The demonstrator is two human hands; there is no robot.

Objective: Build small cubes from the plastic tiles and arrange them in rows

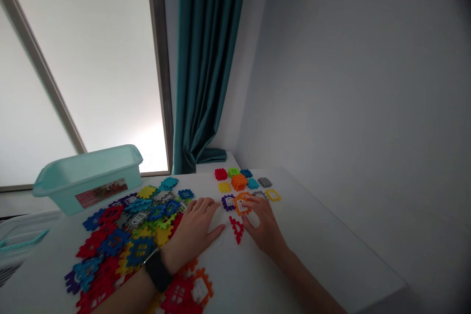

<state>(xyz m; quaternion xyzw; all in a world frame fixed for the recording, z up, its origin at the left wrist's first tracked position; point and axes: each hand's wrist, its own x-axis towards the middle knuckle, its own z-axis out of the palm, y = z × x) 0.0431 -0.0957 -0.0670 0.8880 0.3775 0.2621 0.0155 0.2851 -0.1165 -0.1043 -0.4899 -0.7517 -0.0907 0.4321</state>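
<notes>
My left hand (199, 223), wearing a black watch (158, 270), lies palm down with its fingers apart, over the right edge of a heap of notched plastic building tiles (142, 250). My right hand (262, 223) has its thumb and fingers closed on an orange window tile (241, 203) on the table. Just left of that tile is a purple window tile (228, 202); whether the two interlock I cannot tell. A red triangular tile (236, 229) lies below them, near my right thumb. Behind my right fingers a grey tile (260, 195) is partly hidden.
Beyond my hands are small groups of tiles: red (221, 174), green (233, 172), a stacked orange one (239, 182), and a yellow frame (273, 195). A pale green plastic bin (106, 162) stands at the back left. A teal curtain (206, 83) hangs behind the white table (294, 255).
</notes>
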